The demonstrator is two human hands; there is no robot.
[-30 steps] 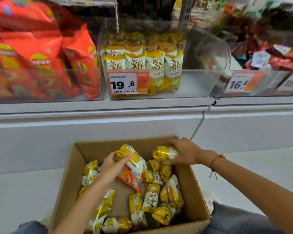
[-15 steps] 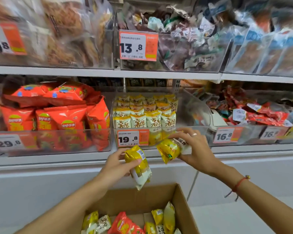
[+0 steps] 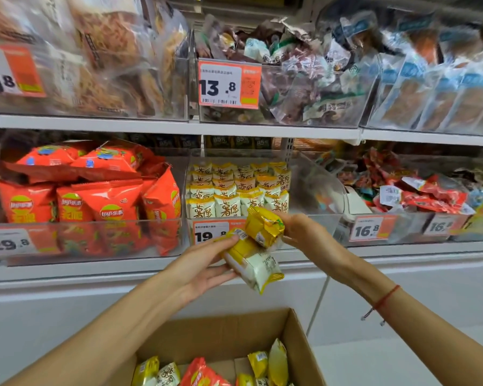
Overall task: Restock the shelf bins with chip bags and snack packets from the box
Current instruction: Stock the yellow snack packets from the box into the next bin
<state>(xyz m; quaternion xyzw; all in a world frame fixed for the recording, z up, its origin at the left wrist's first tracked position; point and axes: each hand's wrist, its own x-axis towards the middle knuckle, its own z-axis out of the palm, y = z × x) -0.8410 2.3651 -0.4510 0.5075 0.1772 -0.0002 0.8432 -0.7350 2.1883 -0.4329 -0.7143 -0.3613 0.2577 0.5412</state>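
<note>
Clear plastic shelf bin (image 3: 313, 190), lower shelf, centre: front wall carries an orange-and-white price tag (image 3: 211, 232) reading 19.8. Rows of upright white-and-yellow snack packets (image 3: 229, 190) fill its left portion; the right portion, toward 3 o'clock, stands open behind the clear wall. At 9 o'clock, a neighbouring bin of orange foil chip bags (image 3: 101, 201), packed to its front wall.

Left hand (image 3: 198, 271): grip grasping a yellow-and-white foil snack packet (image 3: 251, 263), thumb on the upper end, fingers underneath; packet tilted, lower end pointing toward 5 o'clock.

Right hand (image 3: 304, 232): grip clenched round a second, yellow foil snack packet (image 3: 264, 225), held just above and touching the first. Both packets sit in front of the price tag, at the bin's front edge, outside it.

Brown cardboard box (image 3: 299, 344), at 6 o'clock, well below the hands: open top, yellow packets and 1 orange packet (image 3: 201, 373) inside. Free space lies between the box rim and the white shelf ledge (image 3: 95, 274).
</note>
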